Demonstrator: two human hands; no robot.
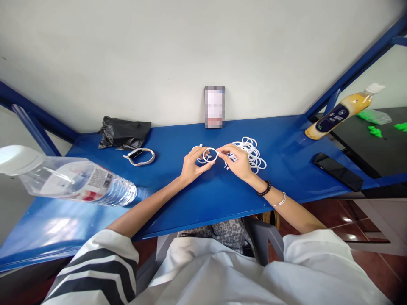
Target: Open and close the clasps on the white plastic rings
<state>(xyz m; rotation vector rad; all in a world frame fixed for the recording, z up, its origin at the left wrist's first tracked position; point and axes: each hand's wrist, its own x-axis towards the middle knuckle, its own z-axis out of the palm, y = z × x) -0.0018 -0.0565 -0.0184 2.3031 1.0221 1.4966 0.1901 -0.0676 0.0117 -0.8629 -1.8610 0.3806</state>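
Observation:
Between my two hands, just above the blue table, a thin white ring point(210, 161) is held up. My left hand point(192, 164) is closed on its left side, with thumb and fingers at the rim. The fingertips of my right hand point(237, 161) pinch the ring's right edge, where a small white end sticks out. A pile of similar white rings point(254, 154) lies behind and to the right of my right hand, which partly hides it. More white loops show behind my left fingers; I cannot tell whether they are held or lie on the table.
A phone point(214, 106) leans against the wall; another dark phone point(337, 171) lies at the right. A juice bottle point(333, 116) stands at the right edge. To the left are a large water bottle point(76, 180), a black plastic bag point(122, 133) and a wristwatch point(140, 156) on the blue table point(178, 207).

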